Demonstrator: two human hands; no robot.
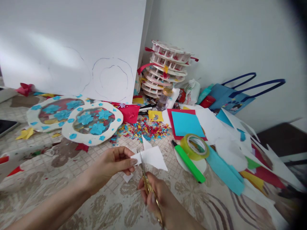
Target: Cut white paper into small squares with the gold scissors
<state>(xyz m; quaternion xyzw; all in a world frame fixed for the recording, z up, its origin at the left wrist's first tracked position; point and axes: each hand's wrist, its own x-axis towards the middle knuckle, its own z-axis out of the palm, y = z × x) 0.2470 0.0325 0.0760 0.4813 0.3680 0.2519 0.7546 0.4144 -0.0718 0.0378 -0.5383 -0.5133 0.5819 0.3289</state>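
My left hand (112,164) pinches a folded piece of white paper (153,156) by its left edge, holding it a little above the patterned cloth. My right hand (158,196) grips gold scissors (146,179), whose blades point up into the paper's lower edge. A small white offcut (128,177) lies just below the left fingers.
Two round white frames with blue flowers (92,123) lie at the left, paper confetti (141,127) beyond the hands. A tape roll (194,146), green marker (189,163), blue and red sheets (185,123) and scraps sit right. A white board (72,44) leans behind; stacked trays (165,68) stand at the back.
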